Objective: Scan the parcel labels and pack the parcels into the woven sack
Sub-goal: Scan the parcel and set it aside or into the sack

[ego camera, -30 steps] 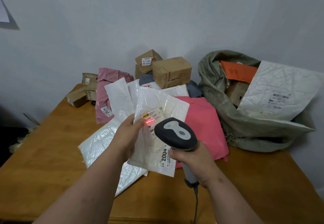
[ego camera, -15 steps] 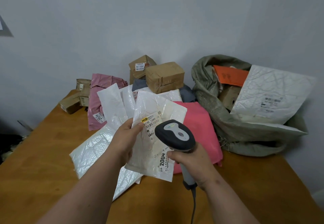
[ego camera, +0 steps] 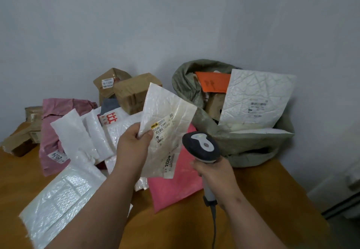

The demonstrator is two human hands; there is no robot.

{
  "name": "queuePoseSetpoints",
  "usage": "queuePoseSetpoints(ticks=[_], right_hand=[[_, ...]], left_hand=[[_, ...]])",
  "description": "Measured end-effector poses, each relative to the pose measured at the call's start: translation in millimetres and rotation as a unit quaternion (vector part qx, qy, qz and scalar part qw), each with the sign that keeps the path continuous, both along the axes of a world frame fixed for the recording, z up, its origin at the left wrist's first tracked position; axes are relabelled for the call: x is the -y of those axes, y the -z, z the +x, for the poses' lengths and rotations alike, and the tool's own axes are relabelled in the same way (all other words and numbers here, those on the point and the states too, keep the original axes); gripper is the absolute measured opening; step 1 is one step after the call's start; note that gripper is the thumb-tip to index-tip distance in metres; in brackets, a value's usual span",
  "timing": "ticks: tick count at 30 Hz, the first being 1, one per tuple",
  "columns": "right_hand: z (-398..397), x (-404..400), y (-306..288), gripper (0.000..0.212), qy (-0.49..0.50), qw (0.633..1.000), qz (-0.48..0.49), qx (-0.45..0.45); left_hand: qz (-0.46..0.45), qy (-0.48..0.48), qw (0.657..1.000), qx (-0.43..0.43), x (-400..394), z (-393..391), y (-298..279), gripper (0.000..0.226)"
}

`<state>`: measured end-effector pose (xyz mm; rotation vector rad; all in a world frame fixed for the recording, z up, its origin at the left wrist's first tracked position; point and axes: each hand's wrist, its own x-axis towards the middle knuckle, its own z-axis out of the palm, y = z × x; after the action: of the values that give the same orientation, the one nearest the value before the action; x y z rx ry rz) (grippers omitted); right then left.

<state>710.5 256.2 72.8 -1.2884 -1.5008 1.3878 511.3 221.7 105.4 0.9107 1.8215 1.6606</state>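
Holding white mailer (ego camera: 167,126) by left edge, left hand (ego camera: 134,147) pinched it; right hand (ego camera: 212,172) gripped scanner (ego camera: 201,147). Best route: swing right, label up, slide into woven sack (ego camera: 194,116) mouth beside big white parcel (ego camera: 255,100).

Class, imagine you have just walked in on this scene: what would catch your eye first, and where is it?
At centre, the left hand holds up a white parcel, its label facing us, while the right hand grips a scanner just below it. To the right, a green sack on the table gapes open, with an orange parcel and a big white mailer sticking out.
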Motion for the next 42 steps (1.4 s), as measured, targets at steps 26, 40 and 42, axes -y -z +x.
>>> queuePoseSetpoints(ticks=[26, 40, 42], right_hand=[[199, -171, 5, 0.026, 0.143, 0.988, -0.022, -0.053], [211, -199, 18, 0.026, 0.103, 0.992, -0.038, -0.067], [206, -196, 14, 0.030, 0.097, 0.992, -0.031, -0.070]], left_hand=[[-0.087, 0.225, 0.817, -0.524, -273, 218, 4, 0.032], [-0.197, 0.239, 0.767, -0.563, -305, 221, 32, 0.073], [-0.130, 0.176, 0.789, -0.575, -291, 212, 22, 0.091]])
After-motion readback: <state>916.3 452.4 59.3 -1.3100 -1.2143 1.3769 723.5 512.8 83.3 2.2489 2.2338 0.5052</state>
